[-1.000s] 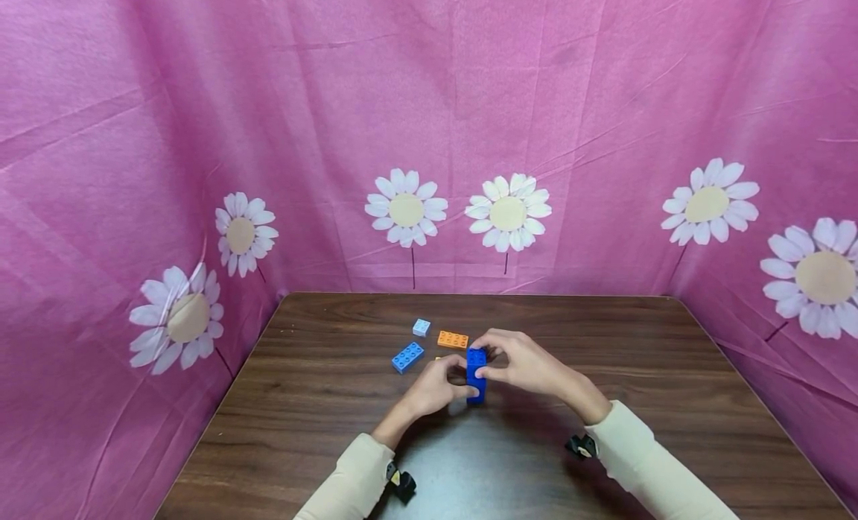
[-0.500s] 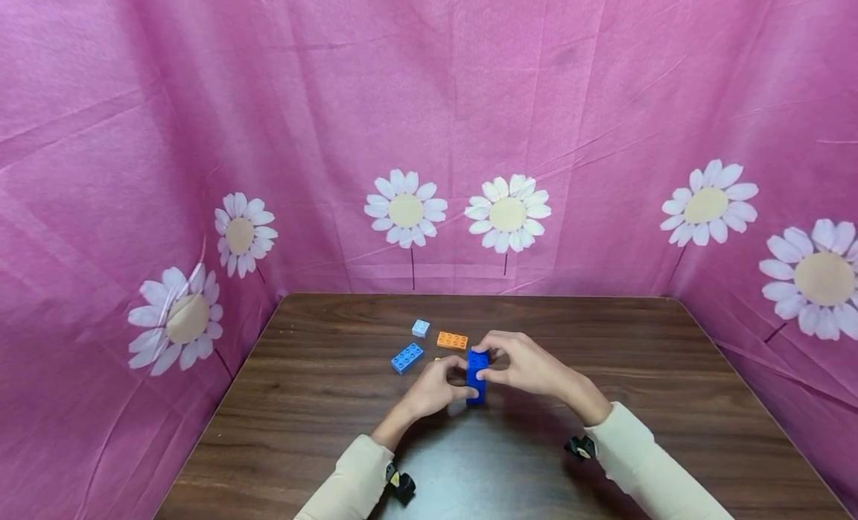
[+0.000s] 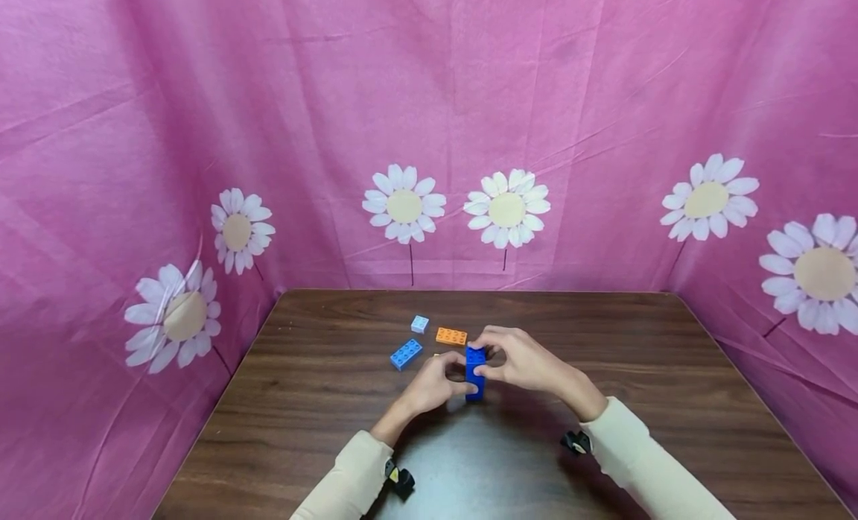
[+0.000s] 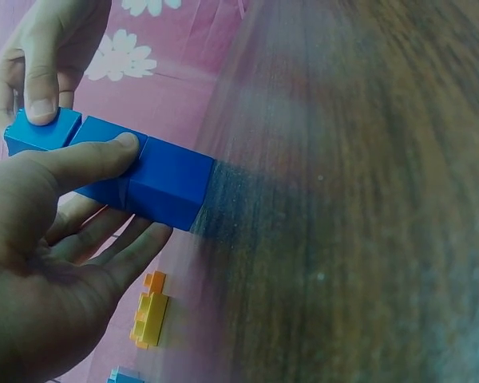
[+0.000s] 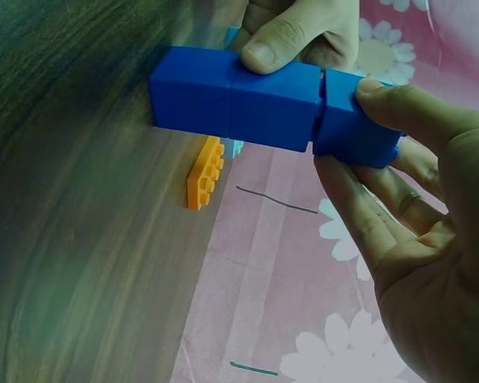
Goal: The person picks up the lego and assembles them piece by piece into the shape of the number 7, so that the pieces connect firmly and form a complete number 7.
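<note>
A stack of blue toy bricks (image 3: 474,380) stands upright on the table between both hands. My left hand (image 3: 430,387) grips the two lower bricks (image 4: 176,182) between thumb and fingers, the thumb lying across their near side. At the top, my right hand (image 3: 524,360) pinches the uppermost blue brick (image 5: 350,120) with thumb and fingertips. That brick sits over the others with a narrow gap at the joint, visible in the right wrist view. The two lower bricks fit flush together. Fingers hide part of the stack's far side.
Behind the left hand lie a mid-blue brick (image 3: 406,354), a small light-blue brick (image 3: 419,324) and an orange brick (image 3: 452,336). A yellow brick (image 4: 150,319) is mostly hidden by that hand in the head view. Pink cloth (image 3: 456,118) surrounds the wooden table (image 3: 322,401).
Both hands keep their grip in almost the same place. The top blue brick leaned slightly right half a second ago and now lines up more closely with the stack.
</note>
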Tool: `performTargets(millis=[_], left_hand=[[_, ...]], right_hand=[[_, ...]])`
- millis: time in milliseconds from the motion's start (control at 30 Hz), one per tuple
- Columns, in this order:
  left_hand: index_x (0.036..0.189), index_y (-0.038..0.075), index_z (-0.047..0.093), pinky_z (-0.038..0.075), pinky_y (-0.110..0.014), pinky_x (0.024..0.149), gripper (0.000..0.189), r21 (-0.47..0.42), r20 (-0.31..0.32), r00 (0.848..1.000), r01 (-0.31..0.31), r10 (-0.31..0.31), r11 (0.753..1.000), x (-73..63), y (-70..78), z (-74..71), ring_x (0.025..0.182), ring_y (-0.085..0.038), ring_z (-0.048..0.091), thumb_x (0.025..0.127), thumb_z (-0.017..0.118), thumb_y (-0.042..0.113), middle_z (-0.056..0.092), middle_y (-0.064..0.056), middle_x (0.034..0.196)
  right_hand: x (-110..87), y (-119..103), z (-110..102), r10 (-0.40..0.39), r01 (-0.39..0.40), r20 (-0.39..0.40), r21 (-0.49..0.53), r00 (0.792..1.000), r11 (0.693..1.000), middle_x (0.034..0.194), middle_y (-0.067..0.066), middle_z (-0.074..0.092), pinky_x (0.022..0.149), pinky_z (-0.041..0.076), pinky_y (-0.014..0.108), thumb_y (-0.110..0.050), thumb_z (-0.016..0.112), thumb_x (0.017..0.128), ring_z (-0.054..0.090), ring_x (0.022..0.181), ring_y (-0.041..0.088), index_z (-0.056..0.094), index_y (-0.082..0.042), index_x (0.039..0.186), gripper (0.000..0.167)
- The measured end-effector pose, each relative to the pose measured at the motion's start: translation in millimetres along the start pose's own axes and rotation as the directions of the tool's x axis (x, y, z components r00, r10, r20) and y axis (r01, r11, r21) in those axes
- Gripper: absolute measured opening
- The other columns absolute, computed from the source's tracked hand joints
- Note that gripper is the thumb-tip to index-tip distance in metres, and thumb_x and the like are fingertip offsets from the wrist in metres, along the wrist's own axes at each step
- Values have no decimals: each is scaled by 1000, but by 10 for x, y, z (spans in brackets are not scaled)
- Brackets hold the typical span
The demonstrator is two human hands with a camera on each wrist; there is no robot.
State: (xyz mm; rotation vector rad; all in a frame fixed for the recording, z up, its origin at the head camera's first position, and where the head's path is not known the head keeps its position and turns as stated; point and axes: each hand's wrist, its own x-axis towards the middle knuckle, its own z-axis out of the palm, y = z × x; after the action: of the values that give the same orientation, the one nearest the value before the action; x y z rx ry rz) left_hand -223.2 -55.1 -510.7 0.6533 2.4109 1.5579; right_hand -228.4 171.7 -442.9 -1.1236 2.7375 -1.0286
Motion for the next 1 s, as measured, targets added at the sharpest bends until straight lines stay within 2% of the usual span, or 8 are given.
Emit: performTargets(millis=[267,533,800,1000], left_hand=[[118,8,73,61,-26,90,31,-9,7,1000,12,-12,1000,-19,-3,9,104,-14,76,92,86,18,79,-5,115],[118,8,72,61,-27,91,31,-14,4,1000,-4,4,1000,1,-15,15,106,-16,76,92,86,19,79,-5,116],[118,9,73,61,-25,89,31,-33,-6,1000,22,-22,999,-46,-49,23,105,-14,76,91,87,18,78,-5,116],[118,8,73,62,-25,88,31,-29,-12,1000,-2,1,1000,-3,-22,23,104,-14,76,91,86,18,78,-6,116]], right_hand=[[-22,-20,12,43,-44,21,42,999,998,111,0,72,83,63,22,-13,83,93,75,98,16,74,-9,119,28],[-15,-10,24,23,-23,1,75,1000,997,110,2,72,80,63,23,-9,83,92,75,97,16,74,-8,117,26],[4,6,80,48,-51,24,108,999,993,112,3,73,80,64,24,-10,83,93,74,101,18,73,-8,117,27],[4,-19,45,70,-70,2,133,998,989,111,6,73,79,64,24,-7,84,90,75,100,19,73,-8,114,26]])
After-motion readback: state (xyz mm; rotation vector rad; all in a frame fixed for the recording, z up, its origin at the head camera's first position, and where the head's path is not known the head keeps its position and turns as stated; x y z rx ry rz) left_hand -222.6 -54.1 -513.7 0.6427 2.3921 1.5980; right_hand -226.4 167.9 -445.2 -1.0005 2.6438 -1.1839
